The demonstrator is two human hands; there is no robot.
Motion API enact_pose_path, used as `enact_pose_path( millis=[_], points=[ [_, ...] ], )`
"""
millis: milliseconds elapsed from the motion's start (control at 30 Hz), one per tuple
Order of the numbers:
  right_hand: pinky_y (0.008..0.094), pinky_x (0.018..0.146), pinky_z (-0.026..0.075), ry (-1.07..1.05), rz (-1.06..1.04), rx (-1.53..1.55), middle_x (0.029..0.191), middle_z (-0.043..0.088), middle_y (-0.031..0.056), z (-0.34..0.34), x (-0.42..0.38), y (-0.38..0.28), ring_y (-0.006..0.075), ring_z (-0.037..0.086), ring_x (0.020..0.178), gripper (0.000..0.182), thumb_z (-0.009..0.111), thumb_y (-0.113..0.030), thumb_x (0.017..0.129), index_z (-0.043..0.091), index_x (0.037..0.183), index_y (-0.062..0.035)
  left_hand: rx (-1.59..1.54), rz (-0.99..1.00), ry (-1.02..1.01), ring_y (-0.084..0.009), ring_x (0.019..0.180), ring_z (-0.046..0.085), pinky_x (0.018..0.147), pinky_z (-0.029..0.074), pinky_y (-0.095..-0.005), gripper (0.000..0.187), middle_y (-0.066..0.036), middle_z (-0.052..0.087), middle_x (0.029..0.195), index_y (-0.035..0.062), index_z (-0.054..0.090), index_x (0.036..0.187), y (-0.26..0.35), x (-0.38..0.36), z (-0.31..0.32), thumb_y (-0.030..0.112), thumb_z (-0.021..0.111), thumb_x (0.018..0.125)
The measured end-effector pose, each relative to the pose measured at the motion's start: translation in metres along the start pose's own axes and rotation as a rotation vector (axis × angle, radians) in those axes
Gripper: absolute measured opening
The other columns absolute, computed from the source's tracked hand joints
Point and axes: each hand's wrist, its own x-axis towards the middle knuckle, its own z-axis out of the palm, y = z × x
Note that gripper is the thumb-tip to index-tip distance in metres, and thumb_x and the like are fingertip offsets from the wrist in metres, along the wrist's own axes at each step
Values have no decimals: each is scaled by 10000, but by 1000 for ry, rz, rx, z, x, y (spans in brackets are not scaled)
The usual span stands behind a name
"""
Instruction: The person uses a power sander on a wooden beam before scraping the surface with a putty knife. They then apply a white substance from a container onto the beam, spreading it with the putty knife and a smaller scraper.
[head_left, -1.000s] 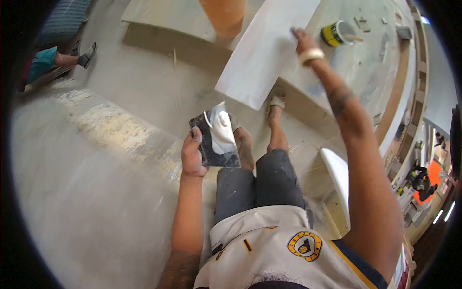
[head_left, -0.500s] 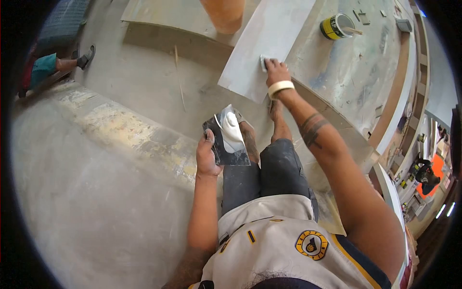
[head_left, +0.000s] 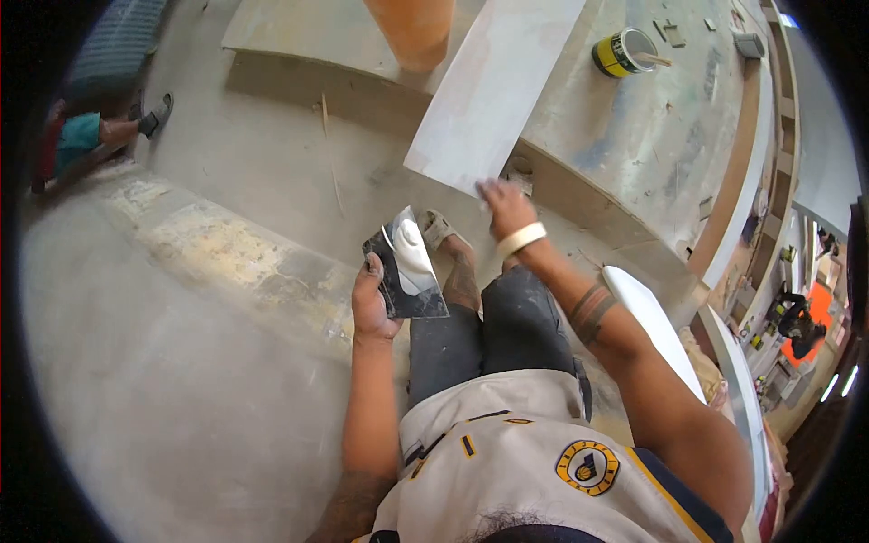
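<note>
My left hand [head_left: 371,303] grips a dark flat plate [head_left: 418,294] with a lump of white putty [head_left: 409,249] on it, held over my knees. My right hand [head_left: 502,206] is at the near end of a long pale board [head_left: 493,86] that lies across the workbench [head_left: 652,136] and juts out over the floor. Its fingers are closed on a small scraper that is mostly hidden by the hand. A pale band sits on that wrist.
A yellow can [head_left: 620,52] with a stick in it stands on the stained workbench. An orange bucket [head_left: 412,27] sits on a low platform [head_left: 299,36]. Another person's leg and sandal [head_left: 136,122] are at the far left. A white curved panel [head_left: 652,321] stands by my right side.
My right hand has drawn back along the board from its far part to its near end. My left hand with the plate stays roughly in place.
</note>
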Motion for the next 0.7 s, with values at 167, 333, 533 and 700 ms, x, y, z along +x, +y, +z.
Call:
enact_pose_path(
  millis=[167,333,533,700],
  points=[
    [430,996,469,234,121,33,1243,596,162,-63,111,61,359,546,1174,477,533,20,805,576,1267,-89,22,-18,75,-244,1102,640,970,505,-408,420,-104,638,1227,7,514,1310,-3,1,-13,315,459,1031],
    [422,970,494,255,259,-49,1162,626,198,-82,201,106,366,589,1104,411,611,-89,815,592,1221,-32,12,-32,76,-244,1109,636,976,496,-409,426,-106,641,1229,13,528,1304,2,-1,-6,329,479,1023],
    [434,946,498,4,299,-140,1194,605,192,-64,199,49,370,592,1093,371,631,-188,842,588,1170,-18,13,-10,127,-236,1089,640,962,498,-405,439,-89,649,1218,30,547,1293,1,-8,-2,360,515,1005],
    [456,922,511,-36,199,-69,1189,589,170,-13,149,-28,380,584,1063,388,605,-78,802,567,1188,-80,-10,24,165,-234,1090,638,955,496,-403,452,-84,649,1222,33,546,1298,-2,-10,6,367,539,993]
  ],
)
